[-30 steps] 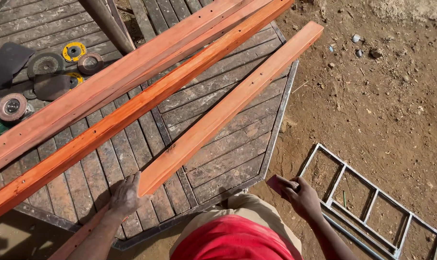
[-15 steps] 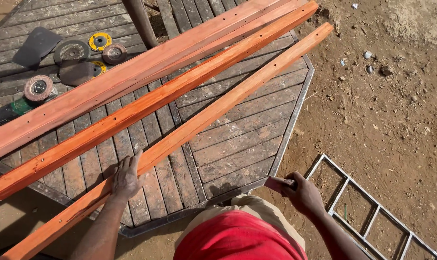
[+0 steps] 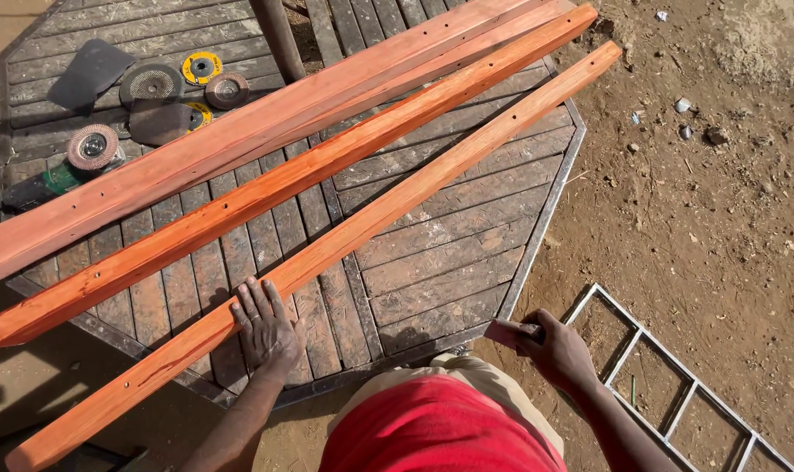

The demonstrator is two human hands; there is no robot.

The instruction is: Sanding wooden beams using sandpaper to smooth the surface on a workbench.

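Holding: left hand is pressing flat, fingers spread, on near orange wood strip, keeping it from sliding.
Gripping: right hand is closing fingers around small block.

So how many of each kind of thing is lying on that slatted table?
Orange wooden beams: 3
Round grinding discs: 5
Dark sanding sheets: 2
Green angle grinder: 1
Total: 11
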